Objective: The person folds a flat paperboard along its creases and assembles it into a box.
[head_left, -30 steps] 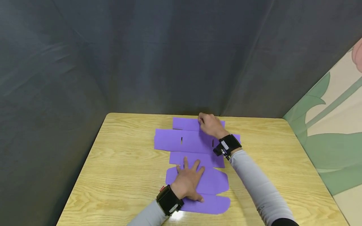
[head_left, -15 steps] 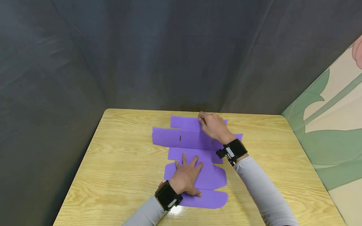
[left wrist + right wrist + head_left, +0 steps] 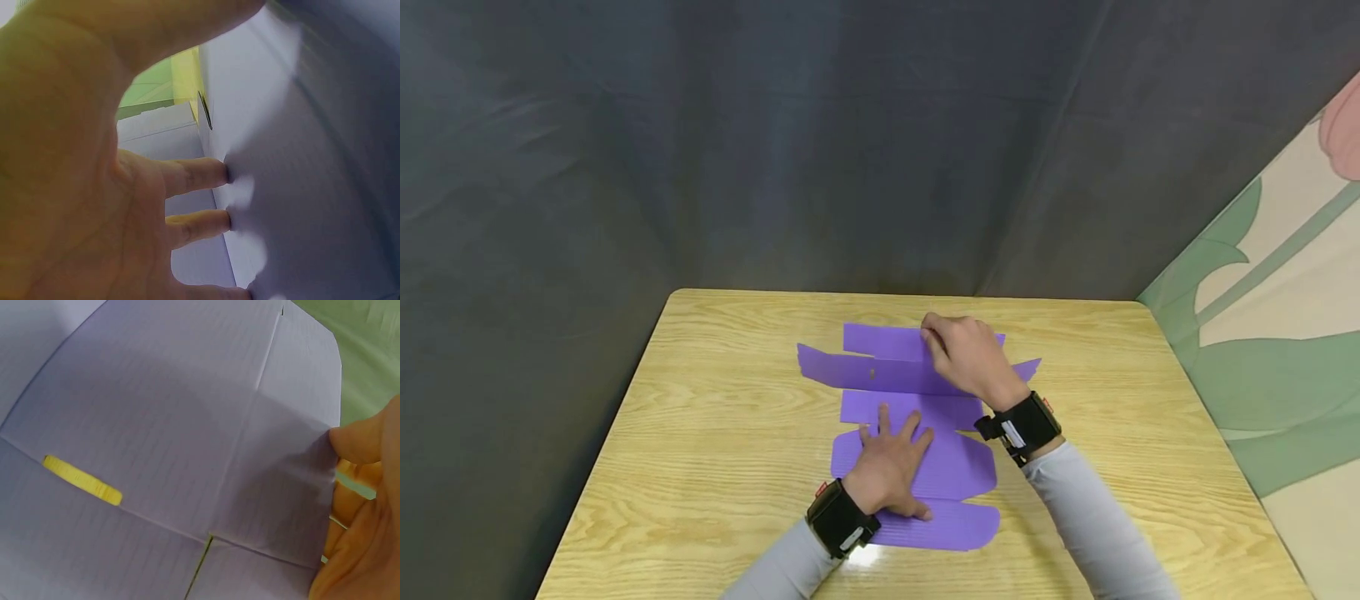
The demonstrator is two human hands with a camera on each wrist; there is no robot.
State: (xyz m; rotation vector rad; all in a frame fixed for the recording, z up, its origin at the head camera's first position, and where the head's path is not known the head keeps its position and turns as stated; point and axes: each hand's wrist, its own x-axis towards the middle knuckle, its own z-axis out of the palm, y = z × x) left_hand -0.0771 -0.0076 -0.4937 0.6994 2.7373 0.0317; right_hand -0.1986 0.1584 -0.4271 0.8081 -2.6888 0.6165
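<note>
A flat purple cardboard box blank (image 3: 958, 462), cut with flaps and slots, lies lengthwise on the table. My left hand (image 3: 891, 468) presses on its near part, fingers spread. In the left wrist view the fingertips (image 3: 215, 170) touch the cardboard. At the far end, my right hand (image 3: 972, 354) pinches the edge of the end flap (image 3: 880, 340) between thumb and curled fingers. The far panel (image 3: 898, 377) is tilted up along a crease, its side flaps raised off the table. A slot (image 3: 81, 480) shows in the right wrist view, with yellow visible through it.
The wood-grain table (image 3: 722, 433) extends on both sides of the cardboard. A dark curtain (image 3: 850, 167) hangs behind the table's far edge and on the left. A wall with a flower pattern (image 3: 1292, 375) stands at the right.
My right hand has drawn the far edge up and towards me, so the far panel now stands more steeply. My left hand has stayed pressed on the near part.
</note>
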